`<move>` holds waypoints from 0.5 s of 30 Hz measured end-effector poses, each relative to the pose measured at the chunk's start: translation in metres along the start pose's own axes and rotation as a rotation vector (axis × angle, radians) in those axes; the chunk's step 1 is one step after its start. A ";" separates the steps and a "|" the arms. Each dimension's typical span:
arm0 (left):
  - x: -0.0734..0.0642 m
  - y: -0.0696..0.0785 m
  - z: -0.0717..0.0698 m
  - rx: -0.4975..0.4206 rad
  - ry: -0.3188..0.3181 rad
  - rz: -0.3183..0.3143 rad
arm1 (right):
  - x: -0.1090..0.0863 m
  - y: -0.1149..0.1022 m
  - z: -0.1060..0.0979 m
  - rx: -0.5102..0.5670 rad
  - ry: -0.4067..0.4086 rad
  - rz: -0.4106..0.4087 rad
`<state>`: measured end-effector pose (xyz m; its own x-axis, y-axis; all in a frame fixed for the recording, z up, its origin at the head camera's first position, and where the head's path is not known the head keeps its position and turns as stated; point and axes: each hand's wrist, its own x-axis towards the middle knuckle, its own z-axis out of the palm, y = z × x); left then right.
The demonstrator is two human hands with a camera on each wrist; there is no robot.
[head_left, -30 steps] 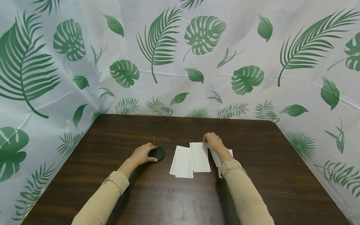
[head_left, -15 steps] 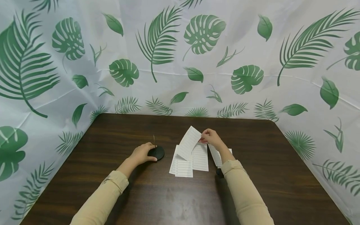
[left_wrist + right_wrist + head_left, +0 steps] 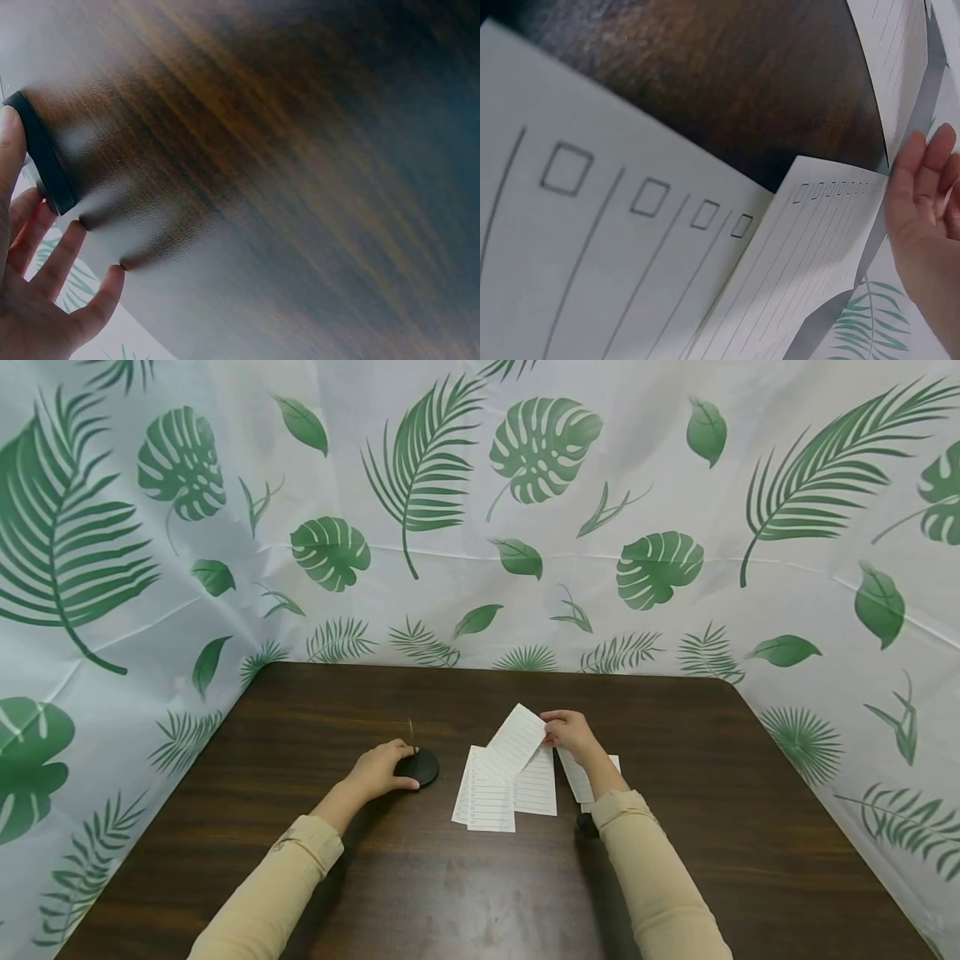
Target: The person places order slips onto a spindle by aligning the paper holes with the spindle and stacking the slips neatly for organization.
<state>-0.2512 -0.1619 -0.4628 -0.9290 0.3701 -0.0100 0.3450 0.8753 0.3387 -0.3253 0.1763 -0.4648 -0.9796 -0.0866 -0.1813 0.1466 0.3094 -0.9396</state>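
Head view shows one slanted paper sheet [image 3: 517,742] above the other sheets, near the middle of the table; its right corner is between the fingertips of the right hand [image 3: 573,732], which pinch it. Because only this corner is held, the sheet could, I judge, slip or twist out. Its free side overlaps the left stack [image 3: 491,810] and the middle sheet [image 3: 536,792], so by friction it might drag these out of order. A hard pinch could also crease the paper, which looks thin and flexible. All are white, matte rectangles with printed lines; small square boxes show clearly in the right wrist view. More sheets [image 3: 576,777] lie partly behind the right forearm, whose sleeve could catch them. To the left, the left hand [image 3: 377,770] grips the edge of a black disc [image 3: 417,768], round, flat and smooth. A thin wire [image 3: 411,737] rises there; if knocked, it could perhaps bend. Under everything is the dark wood-grain table [image 3: 420,877], slightly glossy; behind it hangs a white, wrinkled cloth [image 3: 450,602] with green leaves.
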 end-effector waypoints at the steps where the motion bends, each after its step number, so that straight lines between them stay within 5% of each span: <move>1: 0.000 -0.001 0.000 0.005 0.001 0.002 | 0.000 0.001 0.000 0.000 0.013 0.024; 7: 0.001 -0.003 0.001 0.022 0.016 0.015 | 0.001 0.005 0.003 -0.013 0.058 0.136; 15: 0.001 -0.003 0.001 0.015 0.011 0.023 | -0.003 0.008 0.002 -0.007 0.170 0.102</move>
<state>-0.2531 -0.1641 -0.4652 -0.9223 0.3865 0.0079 0.3680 0.8714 0.3244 -0.3209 0.1772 -0.4722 -0.9688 0.1066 -0.2237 0.2463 0.3146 -0.9167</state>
